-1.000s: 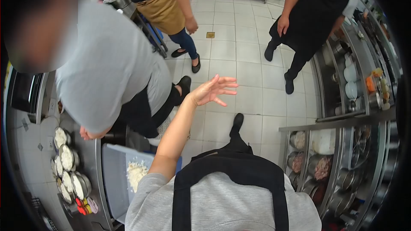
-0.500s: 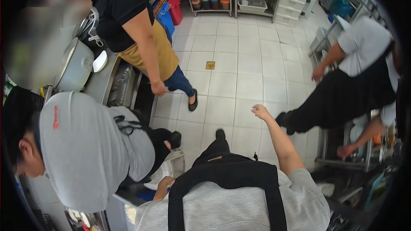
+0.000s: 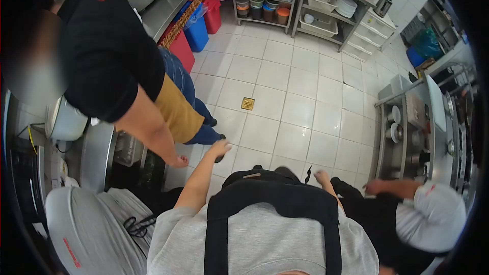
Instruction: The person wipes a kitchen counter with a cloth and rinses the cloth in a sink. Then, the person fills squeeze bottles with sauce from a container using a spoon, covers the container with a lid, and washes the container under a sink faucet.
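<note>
Left hand [image 3: 220, 147] and right hand [image 3: 322, 177] hang over tiled floor [image 3: 265, 135], seemingly for balance, finger spread impossible to tell.

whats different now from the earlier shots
Walking forward brought the drain nearer and left the tub out of view. Since the last picture, the left hand swung forward and the right hand back. No grasp or release shows; the tan-aproned co-worker stays on the left.
</note>
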Motion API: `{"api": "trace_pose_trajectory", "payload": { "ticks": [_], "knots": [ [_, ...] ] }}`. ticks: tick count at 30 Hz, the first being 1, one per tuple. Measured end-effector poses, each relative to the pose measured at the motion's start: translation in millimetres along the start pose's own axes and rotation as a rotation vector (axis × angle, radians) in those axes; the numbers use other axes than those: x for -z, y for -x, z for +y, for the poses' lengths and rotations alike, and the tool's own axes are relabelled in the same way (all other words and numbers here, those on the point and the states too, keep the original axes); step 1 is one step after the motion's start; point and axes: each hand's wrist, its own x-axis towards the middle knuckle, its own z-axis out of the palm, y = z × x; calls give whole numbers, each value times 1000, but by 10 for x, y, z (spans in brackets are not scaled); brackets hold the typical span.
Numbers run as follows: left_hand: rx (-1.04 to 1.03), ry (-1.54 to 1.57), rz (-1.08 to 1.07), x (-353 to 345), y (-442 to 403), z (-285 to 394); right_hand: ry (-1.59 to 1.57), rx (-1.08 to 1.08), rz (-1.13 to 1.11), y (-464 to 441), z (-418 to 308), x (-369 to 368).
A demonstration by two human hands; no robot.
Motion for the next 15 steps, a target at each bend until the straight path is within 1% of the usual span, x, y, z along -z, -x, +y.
{"api": "trace_pose_trajectory", "payload": {
  "ticks": [1, 2, 3, 4, 6, 8, 10, 11, 12, 13, 14, 15],
  "knots": [
    [-58, 106, 99, 339, -242, 308, 92, -87, -4, -316, 799, -682],
    [-168, 81, 145, 622, -591, 536, 57, -184, -98, -225, 1300, -908],
    [-189, 158, 163, 933, -826, 824, 23, -282, -191, -284, 1481, -982],
    [-211, 238, 180, 1204, -1001, 1070, -13, -400, -287, -229, 1521, -902],
    [-225, 277, 204, 1568, -1392, 1302, -36, -540, -380, -441, 1395, -583],
    [-232, 337, 242, 1727, -1813, 1293, -40, -573, -433, -895, 1378, -362],
    [-185, 379, 283, 1737, -2070, 1016, -23, -551, -459, -1575, 1271, -36],
    [69, 281, 173, 1668, -2215, 780, -11, -536, -468, -1998, 1169, 169],
    [88, 210, 269, 1522, -2216, 540, 11, -520, -474, -2463, 1056, 381],
    [136, 63, 149, 1365, -2281, 159, 52, -501, -474, -3015, 930, 584],
    [262, -86, -74, 1479, -2173, 114, 112, -477, -474, -3634, 807, 798],
    [8, -408, -343, 959, -2451, -755, 207, -388, -440, -4339, 497, 1061]
  ]
}}
